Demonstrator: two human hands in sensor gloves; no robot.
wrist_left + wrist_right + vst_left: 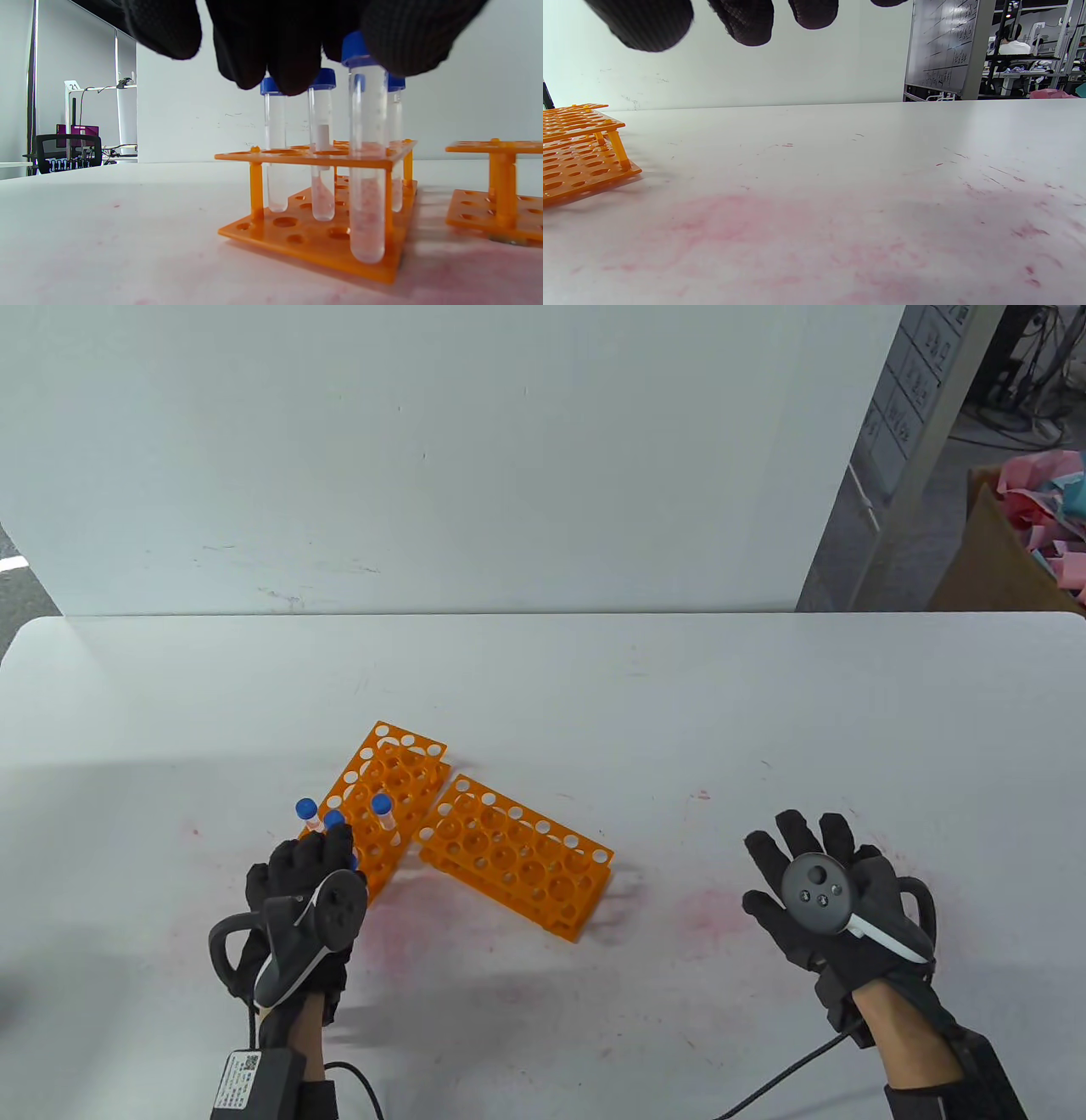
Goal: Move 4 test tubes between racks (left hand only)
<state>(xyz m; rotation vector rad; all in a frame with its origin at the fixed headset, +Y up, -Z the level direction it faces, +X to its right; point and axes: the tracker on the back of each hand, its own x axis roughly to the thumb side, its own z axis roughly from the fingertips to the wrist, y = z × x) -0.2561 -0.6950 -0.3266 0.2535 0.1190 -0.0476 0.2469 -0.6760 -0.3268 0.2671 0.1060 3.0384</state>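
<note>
Closing left gloved hand (pixel 299 891) fingertips (pixel 403 46) around the blue cap of a clear plastic test tube (pixel 367 169), standing upright, long axis vertical, in the left orange plastic rack (pixel 386 802) near the desk's front-left. Risking rack tipping if pulled aslant. Leaving right orange rack (pixel 517 853) empty. Resting right gloved hand (pixel 827 899) spread, gripping nothing.
</note>
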